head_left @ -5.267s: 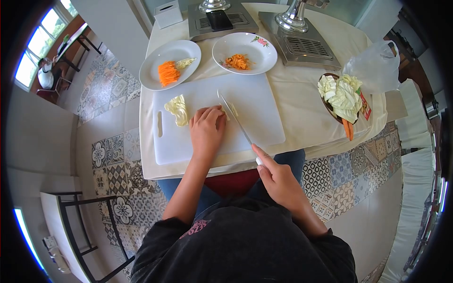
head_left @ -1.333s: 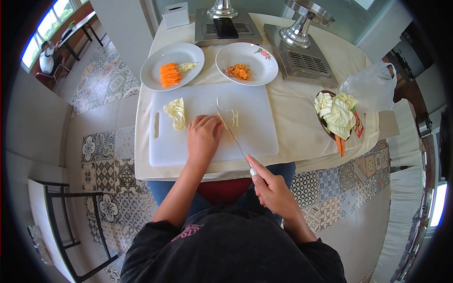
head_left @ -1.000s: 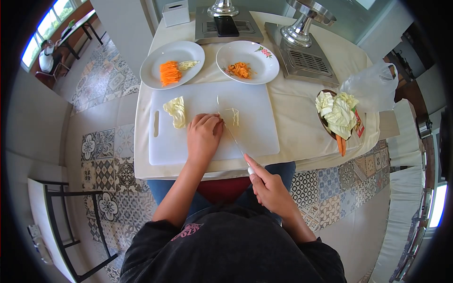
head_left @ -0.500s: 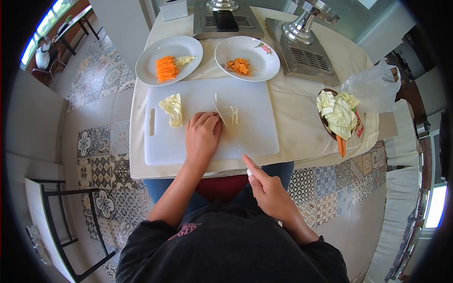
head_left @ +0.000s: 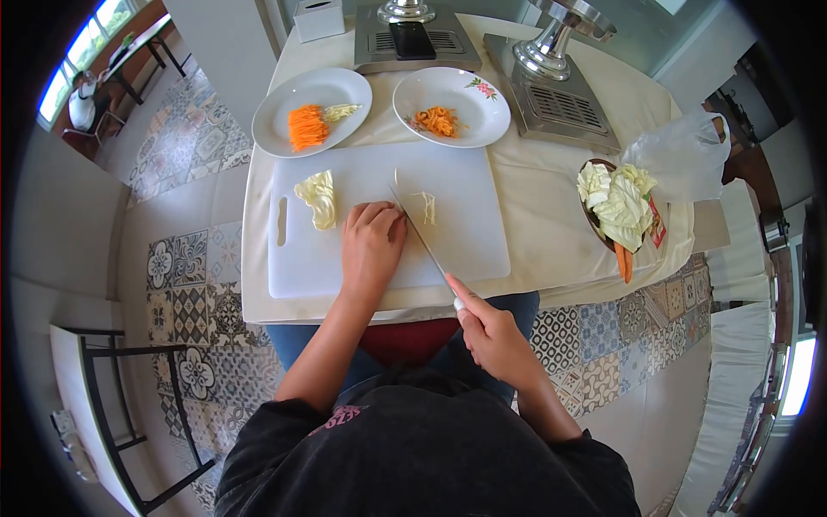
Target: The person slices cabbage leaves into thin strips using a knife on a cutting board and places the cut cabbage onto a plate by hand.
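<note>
Against the earliest picture, the thin pale strips (head_left: 428, 208) now lie apart from the knife (head_left: 420, 235), with bare cutting board (head_left: 465, 233) between; then they sat just beside its blade. The left hand (head_left: 374, 241) has edged slightly toward the person. Since half a second ago, the right hand (head_left: 493, 332) seems to have brought the handle a little nearer the board, and the blade, broad and bright then, shows as a narrow darker line.
</note>
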Action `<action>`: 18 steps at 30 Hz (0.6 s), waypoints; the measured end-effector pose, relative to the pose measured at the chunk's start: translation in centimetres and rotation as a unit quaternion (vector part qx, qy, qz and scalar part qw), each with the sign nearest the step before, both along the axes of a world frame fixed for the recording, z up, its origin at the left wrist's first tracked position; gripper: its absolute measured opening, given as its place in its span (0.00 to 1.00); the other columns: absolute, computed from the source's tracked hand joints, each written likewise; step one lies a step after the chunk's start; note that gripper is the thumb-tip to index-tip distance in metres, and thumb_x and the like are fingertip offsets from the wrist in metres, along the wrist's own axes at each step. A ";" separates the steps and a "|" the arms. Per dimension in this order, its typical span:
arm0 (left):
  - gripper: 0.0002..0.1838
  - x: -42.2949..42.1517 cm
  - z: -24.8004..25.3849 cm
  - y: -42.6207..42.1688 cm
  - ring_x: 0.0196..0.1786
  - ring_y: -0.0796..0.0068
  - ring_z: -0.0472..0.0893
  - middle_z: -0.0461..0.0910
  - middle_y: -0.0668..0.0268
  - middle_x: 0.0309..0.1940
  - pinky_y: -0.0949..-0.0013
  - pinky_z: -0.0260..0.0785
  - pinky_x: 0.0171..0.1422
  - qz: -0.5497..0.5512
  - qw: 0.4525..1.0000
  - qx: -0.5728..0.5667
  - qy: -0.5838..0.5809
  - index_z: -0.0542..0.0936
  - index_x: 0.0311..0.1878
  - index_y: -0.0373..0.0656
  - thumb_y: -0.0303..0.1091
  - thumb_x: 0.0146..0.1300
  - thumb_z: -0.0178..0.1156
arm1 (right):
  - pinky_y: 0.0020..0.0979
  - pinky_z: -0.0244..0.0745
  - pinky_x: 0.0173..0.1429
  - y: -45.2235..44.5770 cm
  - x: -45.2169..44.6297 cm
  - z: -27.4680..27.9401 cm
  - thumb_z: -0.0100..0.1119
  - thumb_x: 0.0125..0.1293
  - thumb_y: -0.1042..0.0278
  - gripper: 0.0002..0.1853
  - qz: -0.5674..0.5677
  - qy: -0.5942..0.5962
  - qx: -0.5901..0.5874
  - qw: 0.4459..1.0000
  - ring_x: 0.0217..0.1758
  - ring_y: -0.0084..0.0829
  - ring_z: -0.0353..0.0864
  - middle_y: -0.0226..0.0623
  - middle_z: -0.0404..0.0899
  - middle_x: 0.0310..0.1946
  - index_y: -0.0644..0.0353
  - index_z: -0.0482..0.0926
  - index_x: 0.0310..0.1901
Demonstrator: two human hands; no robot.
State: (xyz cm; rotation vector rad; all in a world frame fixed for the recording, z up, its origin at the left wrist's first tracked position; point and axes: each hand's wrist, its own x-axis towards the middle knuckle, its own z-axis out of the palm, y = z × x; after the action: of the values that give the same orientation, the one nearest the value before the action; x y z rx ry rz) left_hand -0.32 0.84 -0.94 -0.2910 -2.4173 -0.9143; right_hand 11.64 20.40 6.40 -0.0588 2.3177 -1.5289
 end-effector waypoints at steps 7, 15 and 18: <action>0.06 -0.1 -0.2 -0.2 0.55 0.58 0.81 0.87 0.65 0.46 0.55 0.71 0.59 -0.017 0.999 -0.030 -0.001 0.84 0.40 0.42 0.28 0.59 0.67 | 0.33 0.75 0.40 1.7 -0.5 0.6 0.54 0.74 0.69 0.25 0.017 0.074 0.098 0.992 0.28 0.45 0.79 0.56 0.80 0.31 0.47 0.72 0.72; 0.10 -0.2 0.1 -0.3 0.61 0.54 0.80 0.86 0.64 0.51 0.50 0.69 0.66 -0.083 0.994 -0.067 0.010 0.84 0.44 0.42 0.24 0.58 0.65 | 0.37 0.77 0.41 0.8 -2.6 -1.5 0.56 0.71 0.70 0.26 -0.014 0.129 0.076 0.989 0.33 0.48 0.84 0.51 0.86 0.41 0.46 0.74 0.70; 0.12 -0.5 0.1 -0.4 0.61 0.55 0.80 0.86 0.63 0.51 0.50 0.68 0.67 -0.100 0.992 -0.076 0.006 0.83 0.48 0.43 0.25 0.60 0.64 | 0.38 0.78 0.43 0.8 -2.5 -1.8 0.56 0.71 0.70 0.25 -0.026 0.121 0.061 0.990 0.35 0.48 0.85 0.51 0.86 0.42 0.46 0.75 0.70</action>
State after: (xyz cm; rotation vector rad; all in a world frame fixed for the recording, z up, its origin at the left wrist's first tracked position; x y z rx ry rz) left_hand -0.78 0.40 -0.79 -0.6033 -2.4846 -0.8098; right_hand 9.15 21.18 4.62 -0.1626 2.6168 -1.4700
